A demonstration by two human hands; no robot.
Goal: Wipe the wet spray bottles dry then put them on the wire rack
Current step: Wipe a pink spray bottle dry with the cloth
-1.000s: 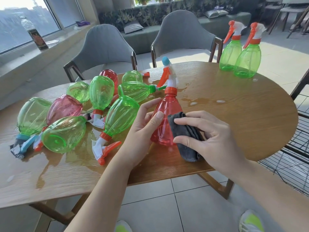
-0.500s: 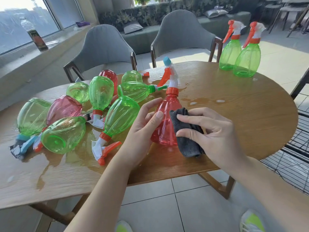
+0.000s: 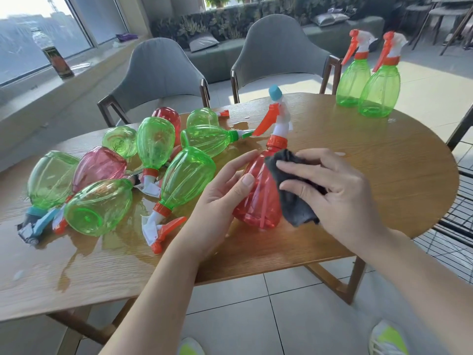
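A red spray bottle [image 3: 258, 201] with an orange trigger and blue nozzle cap stands upright near the table's front edge. My left hand [image 3: 222, 193] grips its left side, thumb on the front. My right hand [image 3: 330, 190] presses a dark grey cloth [image 3: 294, 198] against the bottle's right side, close under the orange collar. Several green and red spray bottles [image 3: 186, 175] lie on their sides in a heap to the left. Two green spray bottles [image 3: 368, 83] stand upright at the far right of the table. The black wire rack [image 3: 458, 221] shows at the right edge.
The wooden table [image 3: 371, 162] has water puddles around the heap and behind the red bottle. Two grey chairs [image 3: 279, 49] stand behind it. A dark bottle [image 3: 55, 57] sits on the window ledge at left. Tiled floor lies below.
My right hand has slid the cloth upward along the red bottle, from its lower body toward the neck. My left hand keeps the same hold.
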